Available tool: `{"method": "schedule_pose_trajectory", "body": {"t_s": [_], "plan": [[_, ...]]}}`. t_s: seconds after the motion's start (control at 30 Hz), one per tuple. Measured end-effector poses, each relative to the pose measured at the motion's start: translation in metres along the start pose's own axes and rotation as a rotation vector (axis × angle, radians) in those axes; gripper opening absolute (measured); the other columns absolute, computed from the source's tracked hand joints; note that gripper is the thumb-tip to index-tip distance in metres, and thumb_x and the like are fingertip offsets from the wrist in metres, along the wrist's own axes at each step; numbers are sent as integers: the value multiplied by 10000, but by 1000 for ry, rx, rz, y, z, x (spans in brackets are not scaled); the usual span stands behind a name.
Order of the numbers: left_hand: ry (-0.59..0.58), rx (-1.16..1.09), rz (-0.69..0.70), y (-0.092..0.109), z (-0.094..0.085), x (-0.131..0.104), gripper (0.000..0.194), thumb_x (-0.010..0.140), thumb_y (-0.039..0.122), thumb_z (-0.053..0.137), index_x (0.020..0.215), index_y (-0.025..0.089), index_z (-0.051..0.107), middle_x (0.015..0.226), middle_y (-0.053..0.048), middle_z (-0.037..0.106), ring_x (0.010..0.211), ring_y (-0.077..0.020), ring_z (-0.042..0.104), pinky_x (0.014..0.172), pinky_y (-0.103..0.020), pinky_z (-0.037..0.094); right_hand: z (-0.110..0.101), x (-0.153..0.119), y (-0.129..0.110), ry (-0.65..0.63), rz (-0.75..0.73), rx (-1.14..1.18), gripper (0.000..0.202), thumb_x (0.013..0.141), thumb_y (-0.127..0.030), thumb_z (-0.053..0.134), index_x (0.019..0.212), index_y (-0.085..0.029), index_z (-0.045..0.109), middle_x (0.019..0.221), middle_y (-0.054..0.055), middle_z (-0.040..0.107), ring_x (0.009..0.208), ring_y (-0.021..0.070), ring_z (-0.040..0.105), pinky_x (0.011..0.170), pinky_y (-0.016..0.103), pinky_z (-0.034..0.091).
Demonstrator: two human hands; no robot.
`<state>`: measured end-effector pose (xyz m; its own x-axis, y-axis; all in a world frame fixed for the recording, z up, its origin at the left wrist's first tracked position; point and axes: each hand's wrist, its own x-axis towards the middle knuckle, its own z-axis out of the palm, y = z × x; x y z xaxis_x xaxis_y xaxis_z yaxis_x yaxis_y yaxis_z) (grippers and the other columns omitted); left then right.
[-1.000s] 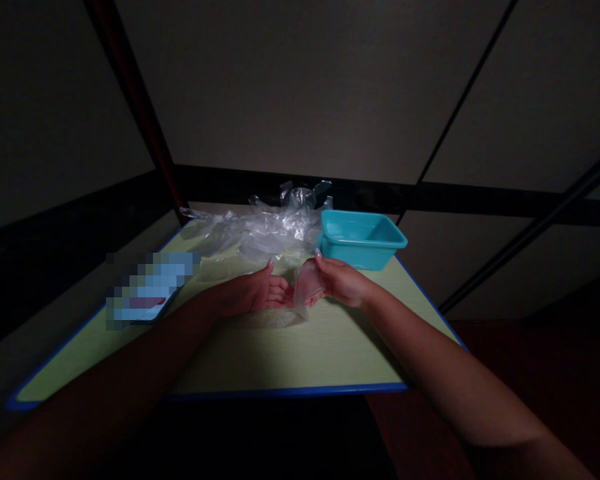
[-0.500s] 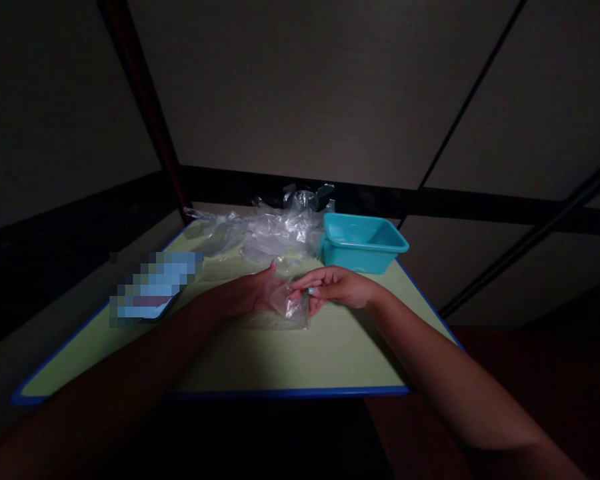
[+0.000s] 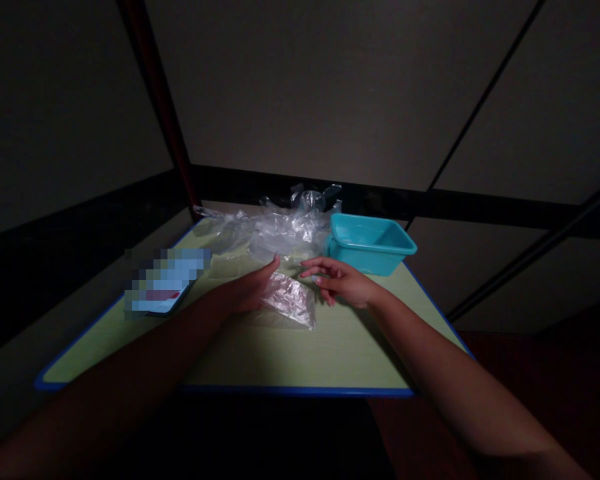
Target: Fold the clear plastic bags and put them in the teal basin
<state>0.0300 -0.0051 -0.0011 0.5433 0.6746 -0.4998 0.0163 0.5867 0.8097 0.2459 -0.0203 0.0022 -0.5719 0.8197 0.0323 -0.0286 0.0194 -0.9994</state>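
Note:
A folded clear plastic bag (image 3: pixel 293 300), crinkled and shiny, is over the table in front of me. My left hand (image 3: pixel 250 291) holds it at its left end, thumb pointing up and the other fingers partly hidden by the plastic. Just right of the bag, my right hand (image 3: pixel 343 283) hovers with fingers apart and nothing in them. Beyond both hands spreads a heap of loose clear plastic bags (image 3: pixel 285 230).
A turquoise plastic basket (image 3: pixel 367 259) stands at the table's back right, close behind my right hand. On the left lies a phone-like device (image 3: pixel 180 280) with a blurred screen. The pale table (image 3: pixel 330 360) has a blue edge, and wall panels rise behind it.
My right hand has let go of the plastic bag and drawn slightly away, its fingers spreading. The bag now shows flatter and wider beside my left hand. The view has shifted a little.

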Motion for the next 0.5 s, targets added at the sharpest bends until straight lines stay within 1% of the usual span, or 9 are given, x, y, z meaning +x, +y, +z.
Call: {"method": "schedule_pose_trajectory", "body": {"t_s": [0.03,0.1,0.2,0.27,0.4,0.47,0.5], "plan": [[-11,7,4,-1,-1,1,664,821,710,293,771,136,624,747,-59,660,703,-193,604,759,-315,442,2,1,3,-40,34,30,464,758,-285,687,1174,-207,496,1118,61,612,414,17,512,360,174,425],[-42,23,16,-2,-3,1,678,808,722,306,758,125,625,758,-75,667,714,-200,606,780,-320,440,5,2,8,-83,81,80,507,754,-280,692,1203,-214,464,1032,39,631,384,24,512,327,168,404],[-79,36,31,-2,-2,-2,671,793,727,337,759,121,623,781,-94,677,741,-212,611,805,-329,439,9,3,11,-72,110,125,523,746,-267,702,1198,-212,446,865,-21,626,344,31,499,289,155,366],[-91,38,40,-3,-1,-3,647,798,714,354,785,124,619,798,-99,681,769,-221,614,814,-340,439,9,3,11,-66,128,139,511,737,-269,711,1170,-209,446,789,-49,607,332,36,493,274,147,350],[-124,56,80,-3,-1,-2,656,787,723,358,839,121,611,830,-110,679,818,-237,612,830,-356,431,8,2,9,-79,183,131,530,720,-284,727,1157,-215,435,738,-71,588,325,43,495,272,149,361],[-141,111,103,-2,-2,-2,682,772,745,343,832,119,608,835,-114,676,821,-236,609,824,-352,432,9,2,9,-83,208,125,554,720,-279,727,1179,-221,423,730,-77,584,318,43,493,273,150,364],[-154,175,118,-1,-3,-3,694,773,753,320,830,123,605,836,-111,675,821,-232,608,818,-348,435,9,2,9,-83,213,124,564,722,-271,724,1191,-224,415,727,-78,581,316,43,493,274,150,363]]}}
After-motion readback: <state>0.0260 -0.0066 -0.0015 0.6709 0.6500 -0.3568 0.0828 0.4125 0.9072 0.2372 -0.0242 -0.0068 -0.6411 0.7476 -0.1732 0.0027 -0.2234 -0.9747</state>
